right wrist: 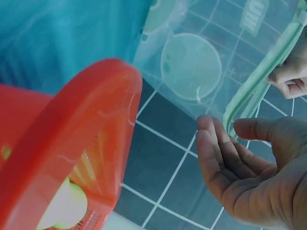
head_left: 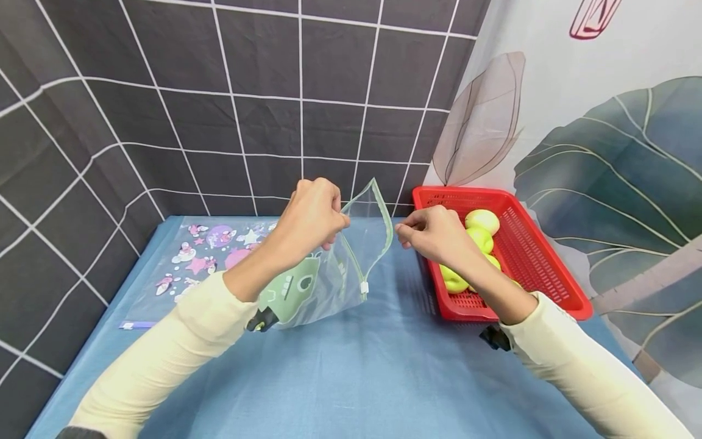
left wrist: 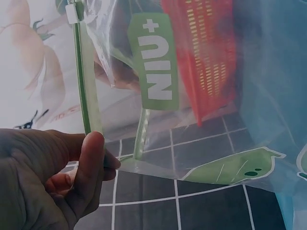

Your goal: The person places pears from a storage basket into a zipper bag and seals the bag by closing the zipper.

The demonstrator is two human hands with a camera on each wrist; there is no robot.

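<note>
A clear zip bag [head_left: 329, 299] with green cartoon prints and a green zip edge hangs with its mouth spread. My left hand [head_left: 312, 210] pinches the top edge of its mouth; in the left wrist view, thumb and fingers [left wrist: 93, 153] meet on the green strip. The white slider [head_left: 364, 287] sits at the lower end of the zip. My right hand [head_left: 439, 231] hovers just right of the bag's mouth. In the right wrist view, its thumb and fingertips [right wrist: 206, 127] stand apart beside the bag's edge, holding nothing visible.
At the right, a red perforated basket [head_left: 578, 305] holds several yellow-green fruits [head_left: 482, 221], partly behind my right forearm. Another clear bag [head_left: 175, 268] with pink and purple prints lies flat on the blue cloth [head_left: 340, 378] at left. Dark tiled-pattern sheeting [head_left: 263, 67] rises behind.
</note>
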